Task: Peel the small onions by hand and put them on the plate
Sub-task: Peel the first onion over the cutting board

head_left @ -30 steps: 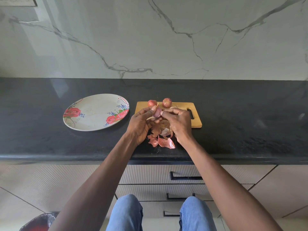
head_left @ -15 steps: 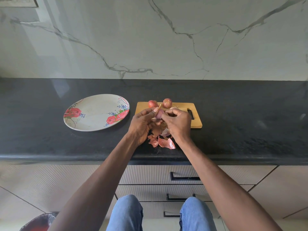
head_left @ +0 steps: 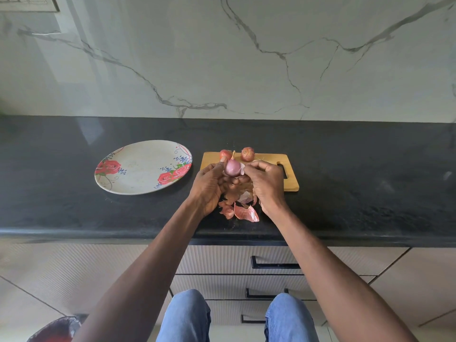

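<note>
The onion [head_left: 232, 167] being peeled now shows far more of its smooth purple flesh than half a second ago, when only a sliver of it peeked out between the fingers. It is held up over the near edge of the cutting board [head_left: 267, 161], its pale stem tip pointing away from the person. The left hand [head_left: 209, 186] grips it from the left and below, fingers curled round it. The right hand [head_left: 265, 180] pinches a pale flap of skin [head_left: 242, 169] at the onion's right side, and has drawn a little to the right since the earlier frame. Two unpeeled onions stay at the board's far edge: one [head_left: 225, 154] just behind the left fingertips, the other [head_left: 247, 154] to its right. Loose peels [head_left: 243, 209] lie on the black counter [head_left: 357, 198] under the hands. The flowered plate [head_left: 138, 169] sits to the board's left, unmoved.
</note>
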